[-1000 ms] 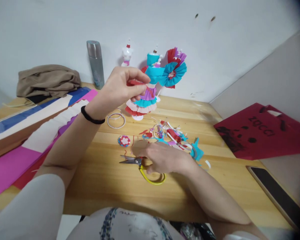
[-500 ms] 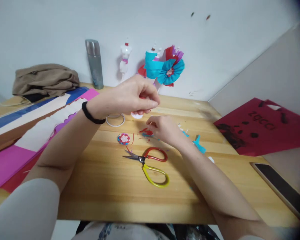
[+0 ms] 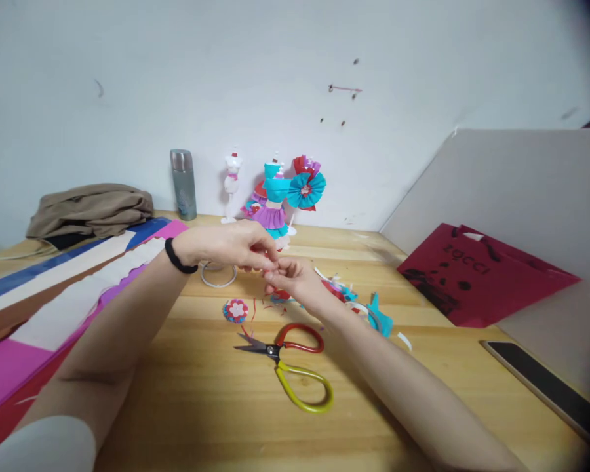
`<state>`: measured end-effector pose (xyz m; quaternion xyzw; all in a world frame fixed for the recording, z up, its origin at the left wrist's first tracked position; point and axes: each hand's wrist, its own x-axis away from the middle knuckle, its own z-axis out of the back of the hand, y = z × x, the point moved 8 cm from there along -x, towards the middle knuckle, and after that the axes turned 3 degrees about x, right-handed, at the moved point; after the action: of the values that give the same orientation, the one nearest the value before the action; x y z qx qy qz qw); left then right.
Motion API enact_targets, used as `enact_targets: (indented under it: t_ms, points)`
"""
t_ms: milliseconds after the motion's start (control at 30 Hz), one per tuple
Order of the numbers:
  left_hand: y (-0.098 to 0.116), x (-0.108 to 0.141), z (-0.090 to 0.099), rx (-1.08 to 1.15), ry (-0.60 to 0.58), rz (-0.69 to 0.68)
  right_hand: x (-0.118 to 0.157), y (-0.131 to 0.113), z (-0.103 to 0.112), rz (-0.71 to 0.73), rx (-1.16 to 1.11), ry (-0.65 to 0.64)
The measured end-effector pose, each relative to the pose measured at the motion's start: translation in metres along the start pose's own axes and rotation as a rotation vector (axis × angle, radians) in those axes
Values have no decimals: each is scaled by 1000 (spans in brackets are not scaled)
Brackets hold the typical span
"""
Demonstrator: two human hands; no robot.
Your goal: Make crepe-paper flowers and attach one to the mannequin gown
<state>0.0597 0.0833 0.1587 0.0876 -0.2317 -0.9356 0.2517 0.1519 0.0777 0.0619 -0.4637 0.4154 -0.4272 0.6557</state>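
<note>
Above the middle of the table my left hand (image 3: 242, 245) and my right hand (image 3: 297, 280) meet at the fingertips. The left is closed in a pinch on what looks like a small red piece, mostly covered by fingers. My right hand is pinched at the same spot; what it grips is hidden. Red and blue scraps (image 3: 280, 296) lie just beneath them. A round red, blue and pink flower badge (image 3: 236, 311) rests to the lower left. Closer to me lie scissors (image 3: 273, 351) with one red and one yellow handle, blades apart and pointing left.
Small mannequins stand by the wall, one white (image 3: 232, 174), one in a blue and purple outfit (image 3: 276, 190). A bottle (image 3: 183, 187), cloth (image 3: 93, 210) and coloured sheets (image 3: 54, 314) are left. Right are blue scraps (image 3: 381, 318), a red bag (image 3: 472, 278) and a phone (image 3: 535, 380).
My right hand has risen from the scraps on the table to meet my left hand's fingertips. The view has tilted upward, so the wall takes up more of it.
</note>
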Motion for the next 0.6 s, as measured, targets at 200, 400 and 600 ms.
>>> enact_targets:
  t_ms: [200, 400, 600]
  points:
    - [-16, 7, -5, -40, -204, 88, 4, 13, -9, -62, 128, -73]
    - [-14, 19, 6, -89, -182, 150, 7, 21, -22, -8, 666, -174]
    - [-2, 43, 22, -94, -177, 170, 8, 18, -15, 4, 774, -157]
